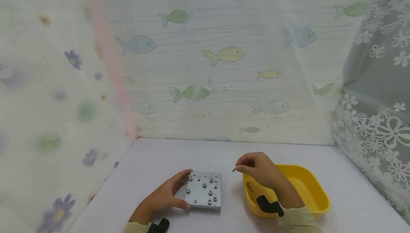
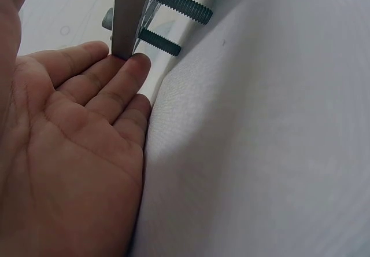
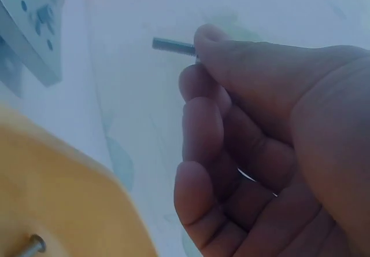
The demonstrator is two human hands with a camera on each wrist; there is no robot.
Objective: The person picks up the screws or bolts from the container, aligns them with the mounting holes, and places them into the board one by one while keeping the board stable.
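We take the step in hand to be bringing a loose screw [image 3: 173,46] over to the drilled metal plate [image 1: 200,192]; the next move, as we judge it, calls for standing that screw above a vacant hole [image 1: 199,180] and lowering it straight in, the plate kept steady. Nearest us, at the plate's 9 o'clock side, the left hand [image 1: 164,194] has thumb and fingers spread wide, the thumb at the 7 o'clock corner and fingertips at the 11 o'clock corner, holding the plate between them. Several socket-head cap screws [image 1: 204,185] sit in the plate, and from the left wrist we see threaded shanks [image 2: 182,5] jutting from its underside. At the plate's 3 o'clock stands a yellow plastic tub [image 1: 309,183], with a second screw [image 1: 250,186] inside, by its 9 o'clock wall. Towards the plate's 2 o'clock, the right hand [image 1: 259,170] pinches the loose screw between thumb and index finger, the other fingers curled close together; the screw's gripped end is hidden. Farthest off, at 12 o'clock, we see a fish-print curtain [image 1: 224,30].
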